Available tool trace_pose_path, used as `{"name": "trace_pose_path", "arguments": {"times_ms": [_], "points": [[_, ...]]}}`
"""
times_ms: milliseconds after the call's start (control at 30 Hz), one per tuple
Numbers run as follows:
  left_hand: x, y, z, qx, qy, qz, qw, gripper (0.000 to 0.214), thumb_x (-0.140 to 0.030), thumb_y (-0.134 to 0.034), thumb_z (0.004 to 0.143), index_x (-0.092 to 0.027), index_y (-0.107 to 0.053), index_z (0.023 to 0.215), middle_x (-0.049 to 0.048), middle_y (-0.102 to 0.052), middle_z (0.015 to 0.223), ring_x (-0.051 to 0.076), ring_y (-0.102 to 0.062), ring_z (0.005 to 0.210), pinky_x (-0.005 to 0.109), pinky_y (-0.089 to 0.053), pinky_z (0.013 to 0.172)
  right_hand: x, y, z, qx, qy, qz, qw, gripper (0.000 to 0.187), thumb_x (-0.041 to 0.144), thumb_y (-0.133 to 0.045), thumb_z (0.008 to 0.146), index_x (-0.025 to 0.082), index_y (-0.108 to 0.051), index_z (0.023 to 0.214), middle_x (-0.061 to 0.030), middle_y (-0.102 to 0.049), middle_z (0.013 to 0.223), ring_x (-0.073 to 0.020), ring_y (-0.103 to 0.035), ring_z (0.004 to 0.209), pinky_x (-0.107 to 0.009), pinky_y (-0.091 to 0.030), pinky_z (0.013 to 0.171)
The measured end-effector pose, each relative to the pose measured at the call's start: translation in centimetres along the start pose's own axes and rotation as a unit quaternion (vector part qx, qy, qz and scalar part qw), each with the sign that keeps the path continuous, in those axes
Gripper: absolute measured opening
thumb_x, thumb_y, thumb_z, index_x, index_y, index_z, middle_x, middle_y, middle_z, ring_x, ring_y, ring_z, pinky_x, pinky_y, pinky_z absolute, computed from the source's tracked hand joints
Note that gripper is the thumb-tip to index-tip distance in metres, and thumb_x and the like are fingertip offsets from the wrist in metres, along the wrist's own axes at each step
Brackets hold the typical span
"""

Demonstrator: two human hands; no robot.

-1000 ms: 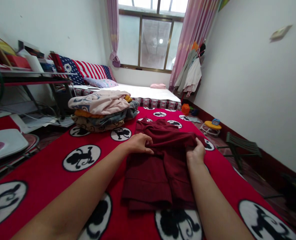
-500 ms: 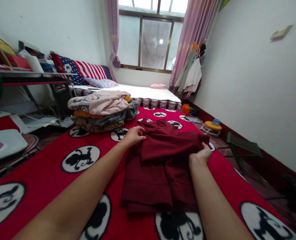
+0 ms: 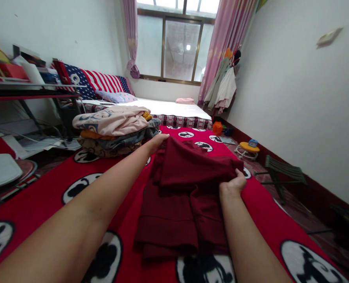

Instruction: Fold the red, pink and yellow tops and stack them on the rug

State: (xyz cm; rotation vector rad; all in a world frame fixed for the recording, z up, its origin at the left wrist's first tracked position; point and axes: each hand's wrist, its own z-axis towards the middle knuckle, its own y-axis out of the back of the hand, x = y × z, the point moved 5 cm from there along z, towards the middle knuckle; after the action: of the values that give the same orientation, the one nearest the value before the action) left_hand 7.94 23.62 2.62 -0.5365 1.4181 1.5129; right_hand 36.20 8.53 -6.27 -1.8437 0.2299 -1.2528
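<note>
We've pushed our L hand (image 3: 159, 143) fwd, now up nr the clothes pile (image 3: 115, 124), & the top layer of the maroon garment (image 3: 192, 167) has risen w/ it, pulled smoother!

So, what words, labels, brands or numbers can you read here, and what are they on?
No text is clearly legible.
Pale pink garment atop the pile: blue-gray marks, too blurred to tell whether they are letters.
Desk items: too small and blurred to read.
Maroon garment: no lettering visible.
Red blanket: dark figures in white circles, no lettering visible.
</note>
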Motion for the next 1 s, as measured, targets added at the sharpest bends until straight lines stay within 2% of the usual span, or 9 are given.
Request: {"name": "trace_pose_path", "arguments": {"times_ms": [133,200,333,467,567,667,800,900,1000], "points": [[-1.2,0.0,-0.9,-0.093,-0.003,0.06,0.994,0.019,-0.03,-0.057,0.083,-0.014,-0.063,0.09,0.0123,-0.065,0.099,0.028,-0.059,0.106,0.039,-0.046,0.093,-0.1,0.7,0.1,-0.071,0.013,0.004,0.997,0.01,0.021,-0.05,0.065,0.022,-0.053,0.075,0.0034,-0.065,0.071,-0.0147,-0.066,0.07,-0.03,-0.06,0.073],[-2.0,-1.2,-3.2,-0.099,-0.066,0.112,0.987,0.022,-0.026,-0.059,0.083,-0.015,-0.064,0.101,0.0131,-0.061,0.114,0.029,-0.051,0.119,0.041,-0.037,0.104,0.2,0.6,0.0,-0.082,0.028,-0.005,0.996,0.011,0.02,-0.052,0.065,0.022,-0.053,0.076,0.0039,-0.066,0.075,-0.0142,-0.066,0.072,-0.03,-0.059,0.073],[-2.5,-5.9,-9.7,0.069,-0.255,0.229,0.937,0.035,-0.035,-0.055,0.089,-0.019,-0.064,0.118,0.0135,-0.049,0.14,0.029,-0.042,0.132,0.043,-0.031,0.112,1.2,-0.1,-1.3,-0.076,0.085,-0.022,0.993,0.025,0.016,-0.058,0.063,0.02,-0.057,0.088,0.0042,-0.068,0.088,-0.0143,-0.067,0.081,-0.03,-0.057,0.081],[-0.8,-7.0,-14.0,0.164,-0.245,0.253,0.921,0.051,-0.041,-0.048,0.094,-0.024,-0.045,0.142,0.0124,-0.033,0.154,0.03,-0.029,0.142,0.051,-0.025,0.115,2.0,-3.8,-4.9,0.157,0.203,-0.143,0.956,0.036,0.023,-0.064,0.072,0.023,-0.062,0.108,0.0037,-0.068,0.109,-0.0139,-0.062,0.103,-0.033,-0.045,0.102],[-0.5,-4.9,-15.5,0.193,-0.258,0.191,0.927,0.047,-0.04,-0.053,0.092,-0.021,-0.054,0.135,0.0128,-0.046,0.146,0.025,-0.044,0.134,0.038,-0.035,0.111,0.4,-6.4,-8.6,0.376,0.211,-0.309,0.848,0.027,0.035,-0.064,0.08,0.022,-0.07,0.103,-0.0013,-0.066,0.119,-0.0182,-0.056,0.117,-0.039,-0.033,0.112],[0.5,0.3,-16.1,0.151,-0.245,0.121,0.95,0.03,-0.034,-0.055,0.091,-0.017,-0.07,0.111,0.0094,-0.069,0.116,0.018,-0.063,0.108,0.026,-0.046,0.096,-1.3,-6.8,-10.4,0.453,0.211,-0.424,0.756,0.024,0.042,-0.061,0.082,0.023,-0.075,0.085,-0.0045,-0.07,0.111,-0.0227,-0.058,0.113,-0.042,-0.033,0.111],[5.5,13.1,-17.4,-0.086,-0.115,0.195,0.97,0.025,-0.027,-0.053,0.088,-0.017,-0.073,0.099,0.0056,-0.074,0.101,0.017,-0.066,0.094,0.026,-0.048,0.09,-2.2,-6.2,-10.0,0.444,0.218,-0.493,0.716,0.04,0.052,-0.048,0.084,0.024,-0.076,0.088,-0.0062,-0.071,0.109,-0.0261,-0.061,0.11,-0.043,-0.042,0.103],[11.1,24.0,-20.3,-0.247,0.034,0.324,0.913,0.032,-0.016,-0.044,0.083,-0.017,-0.072,0.098,0.006,-0.072,0.107,0.02,-0.064,0.101,0.028,-0.045,0.093,-2.6,-6.0,-9.5,0.426,0.205,-0.537,0.698,0.043,0.057,-0.047,0.079,0.026,-0.075,0.092,-0.0049,-0.071,0.11,-0.0276,-0.061,0.112,-0.043,-0.043,0.101],[17.0,32.2,-24.3,-0.266,0.238,0.423,0.833,0.042,-0.014,-0.046,0.079,-0.017,-0.063,0.117,0.0095,-0.063,0.126,0.028,-0.055,0.118,0.035,-0.04,0.099,-2.7,-6.1,-9.3,0.403,0.193,-0.576,0.685,0.046,0.061,-0.046,0.073,0.03,-0.074,0.091,-0.0037,-0.072,0.109,-0.0293,-0.062,0.111,-0.046,-0.044,0.101]]}}
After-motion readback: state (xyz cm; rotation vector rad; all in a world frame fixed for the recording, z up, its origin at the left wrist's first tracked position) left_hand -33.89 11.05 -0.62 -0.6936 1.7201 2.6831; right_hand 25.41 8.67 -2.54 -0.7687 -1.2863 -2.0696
